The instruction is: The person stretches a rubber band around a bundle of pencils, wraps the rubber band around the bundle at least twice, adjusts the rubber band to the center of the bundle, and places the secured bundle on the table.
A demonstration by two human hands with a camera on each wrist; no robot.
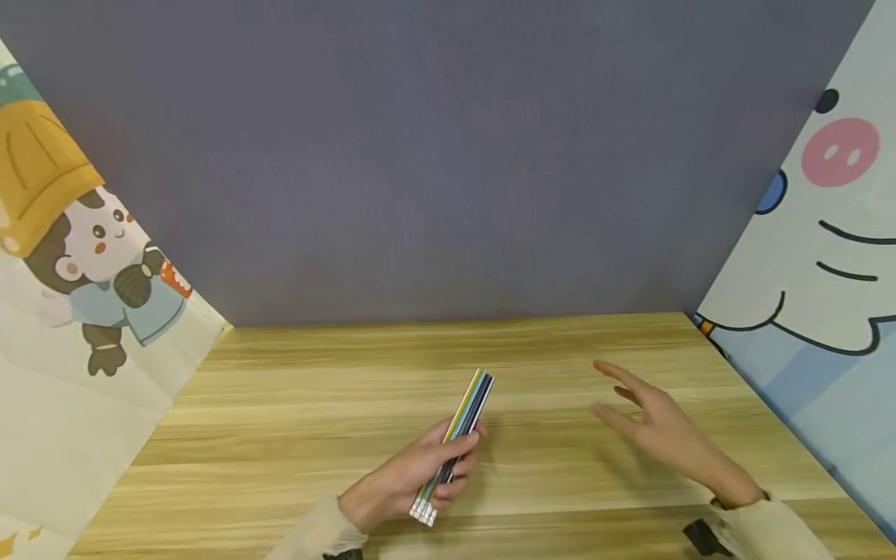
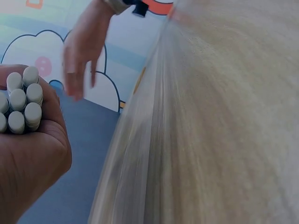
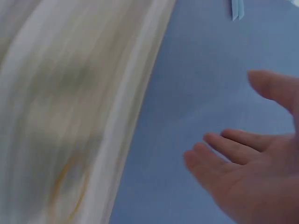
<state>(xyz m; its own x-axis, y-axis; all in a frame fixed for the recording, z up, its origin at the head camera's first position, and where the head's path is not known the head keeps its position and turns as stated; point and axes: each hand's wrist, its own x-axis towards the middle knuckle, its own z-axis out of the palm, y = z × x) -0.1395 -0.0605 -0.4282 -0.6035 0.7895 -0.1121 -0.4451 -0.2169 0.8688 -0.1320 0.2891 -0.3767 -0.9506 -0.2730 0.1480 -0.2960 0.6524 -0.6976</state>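
My left hand (image 1: 416, 470) grips a bundle of pencils (image 1: 469, 412) above the table, thumb laid across their shafts. Yellow, light blue and dark shafts show, tilted with the upper ends away from me. Their white eraser ends (image 2: 18, 99) face the left wrist camera, several packed side by side. Off to the right, my right hand (image 1: 658, 424) hovers over the table with fingers spread and holds nothing. A thin yellow loop (image 3: 57, 184), blurred, appears against the tabletop in the right wrist view.
The wood-grain table (image 1: 280, 404) runs back to a grey upright panel (image 1: 448, 171). Cartoon-printed panels stand at the left (image 1: 42, 420) and right (image 1: 791, 272) sides.
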